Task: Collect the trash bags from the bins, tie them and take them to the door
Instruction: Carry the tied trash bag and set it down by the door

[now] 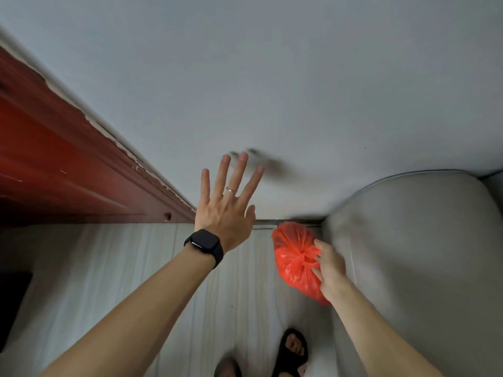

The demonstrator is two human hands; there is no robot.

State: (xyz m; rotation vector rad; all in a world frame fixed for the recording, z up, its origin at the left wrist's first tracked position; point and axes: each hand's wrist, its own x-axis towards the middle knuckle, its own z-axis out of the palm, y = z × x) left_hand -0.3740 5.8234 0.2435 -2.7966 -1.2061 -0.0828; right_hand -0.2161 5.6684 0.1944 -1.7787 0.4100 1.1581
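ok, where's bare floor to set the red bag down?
Bare floor between the red-brown wood panel and the red bag, below the left hand. Crowded right: right hand, grey sofa and sandalled feet hem the corner.

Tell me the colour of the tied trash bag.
The trash bag is bright orange-red, shown best in the head view.

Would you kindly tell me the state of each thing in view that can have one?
red bag: tied shut with a knot at its top, held by the right hand.
right hand: fingers curled, gripping the bag at the knot.
left hand: open, fingers spread, holding nothing.
watch: on the left wrist, screen dark.
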